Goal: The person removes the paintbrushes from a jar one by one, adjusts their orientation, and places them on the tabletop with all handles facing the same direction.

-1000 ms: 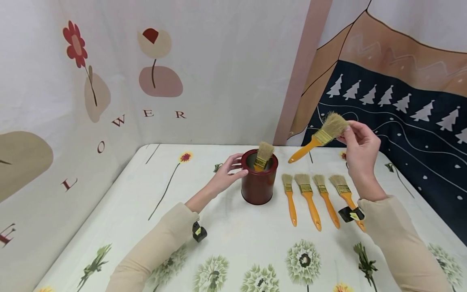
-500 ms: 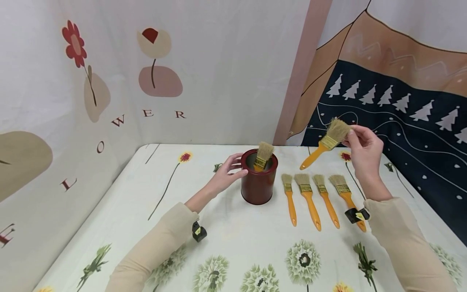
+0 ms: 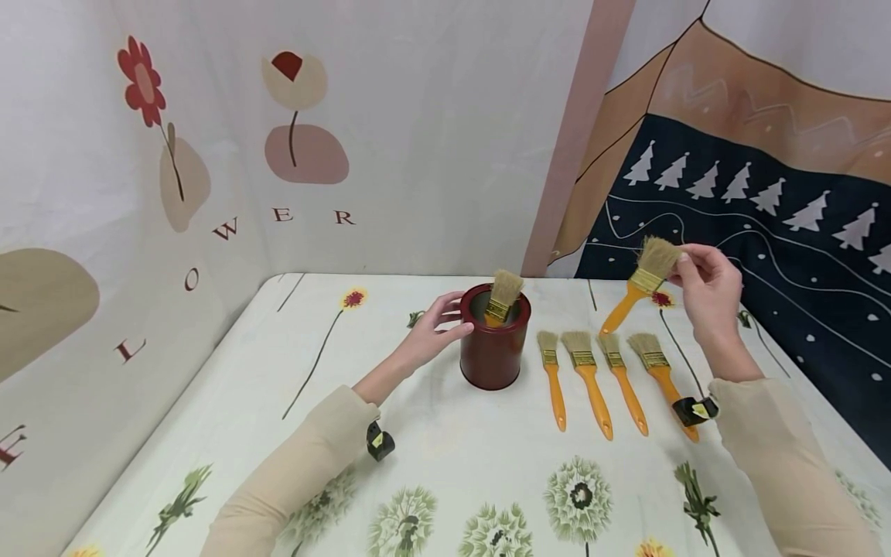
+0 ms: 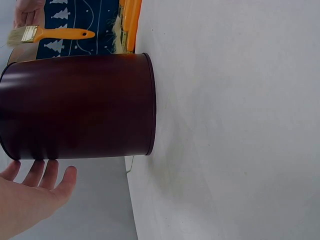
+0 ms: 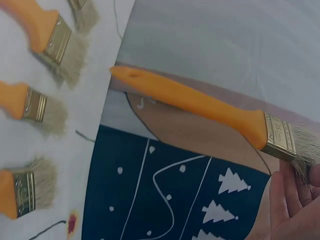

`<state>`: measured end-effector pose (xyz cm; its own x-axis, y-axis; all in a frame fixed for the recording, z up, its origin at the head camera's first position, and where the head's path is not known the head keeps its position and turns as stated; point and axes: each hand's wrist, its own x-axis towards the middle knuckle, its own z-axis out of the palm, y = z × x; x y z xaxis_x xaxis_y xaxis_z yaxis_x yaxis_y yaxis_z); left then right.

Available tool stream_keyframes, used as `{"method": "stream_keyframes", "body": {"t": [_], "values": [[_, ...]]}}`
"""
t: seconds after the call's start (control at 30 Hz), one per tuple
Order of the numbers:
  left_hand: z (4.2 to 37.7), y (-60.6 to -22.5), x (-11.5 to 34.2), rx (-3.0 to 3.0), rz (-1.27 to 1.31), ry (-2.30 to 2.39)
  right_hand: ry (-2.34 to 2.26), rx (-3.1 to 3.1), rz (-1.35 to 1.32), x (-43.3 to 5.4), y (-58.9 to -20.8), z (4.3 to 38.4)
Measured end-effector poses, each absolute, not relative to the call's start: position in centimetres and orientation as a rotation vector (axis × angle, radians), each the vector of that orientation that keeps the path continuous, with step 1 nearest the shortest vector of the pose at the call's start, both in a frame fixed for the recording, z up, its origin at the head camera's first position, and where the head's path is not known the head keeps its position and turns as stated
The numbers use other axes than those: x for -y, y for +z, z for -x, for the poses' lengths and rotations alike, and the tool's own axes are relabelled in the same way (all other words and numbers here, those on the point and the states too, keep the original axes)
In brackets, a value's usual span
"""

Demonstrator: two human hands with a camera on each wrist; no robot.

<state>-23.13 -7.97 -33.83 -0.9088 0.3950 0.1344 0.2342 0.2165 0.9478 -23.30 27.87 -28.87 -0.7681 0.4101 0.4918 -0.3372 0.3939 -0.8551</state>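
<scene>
One brush in the can, one in your hand, four laid out

A pale fabric backdrop (image 3: pixel 431 155) printed with flowers and letters rises behind a table (image 3: pixel 435 425) in white flowered cloth. Near the middle of the table stands a dark red, glossy, cylindrical can (image 3: pixel 490 363), upright and open at the top. Your left hand (image 3: pixel 426 336) reaches its left side, fingers spread and relaxed, fingertips touching the wall. Your right hand (image 3: pixel 711 298) is raised right of the can, thumb and fingers pinching the bristles of a wide paintbrush with an orange handle (image 3: pixel 647 280); the handle slants down to the left, off the table.

Beneath it, right of the can, lie four more orange-handled paintbrushes (image 3: pixel 588 379) side by side, bristles away from you, alternately narrow and wide. Inside the can leans a bristles-up paintbrush with a brass-coloured ferrule (image 3: pixel 501 300).

By that count, you seem early on: one brush is in and five remain outside, including the one you hold. Anything deeper in the can is hidden.
</scene>
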Motion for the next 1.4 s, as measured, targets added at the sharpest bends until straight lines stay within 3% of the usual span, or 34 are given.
{"method": "stream_keyframes", "body": {"t": [1.07,1.23,1.4], "values": [[23.0,-33.7,8.0,-2.324,-0.625,1.799,1.246,2.395,0.122,-33.9,-30.1,23.7],[22.9,-33.7,8.0,-2.325,-0.624,1.799,1.318,2.479,0.11,-37.6,-33.3,26.3],[23.1,-33.8,8.0,-2.324,-0.616,1.791,1.264,2.588,0.188,-44.0,-39.4,31.5]]}}
